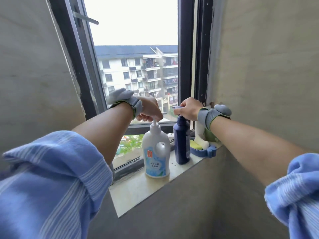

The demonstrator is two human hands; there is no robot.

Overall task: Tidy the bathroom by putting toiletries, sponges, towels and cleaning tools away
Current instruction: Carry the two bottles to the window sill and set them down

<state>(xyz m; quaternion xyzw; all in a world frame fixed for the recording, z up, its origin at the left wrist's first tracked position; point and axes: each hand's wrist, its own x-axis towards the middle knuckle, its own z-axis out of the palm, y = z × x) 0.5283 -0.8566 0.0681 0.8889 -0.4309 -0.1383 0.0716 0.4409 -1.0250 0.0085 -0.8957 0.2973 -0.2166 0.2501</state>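
A white pump bottle (156,152) with a blue label stands upright on the pale window sill (138,190). My left hand (149,109) grips its pump head from above. Right beside it stands a dark blue pump bottle (181,144), also upright. My right hand (187,108) holds that bottle's pump head, fingers curled round it. Behind the dark bottle, a blue soap dish (206,151) holds a yellow-green soap bar (196,145) and a white one (202,142).
The sill ends at a dark window frame (185,66) with an open pane on the left. Bare grey walls close in on both sides (267,83). A green and white item (209,135) sits in the sill's far right corner, partly hidden by my right wrist.
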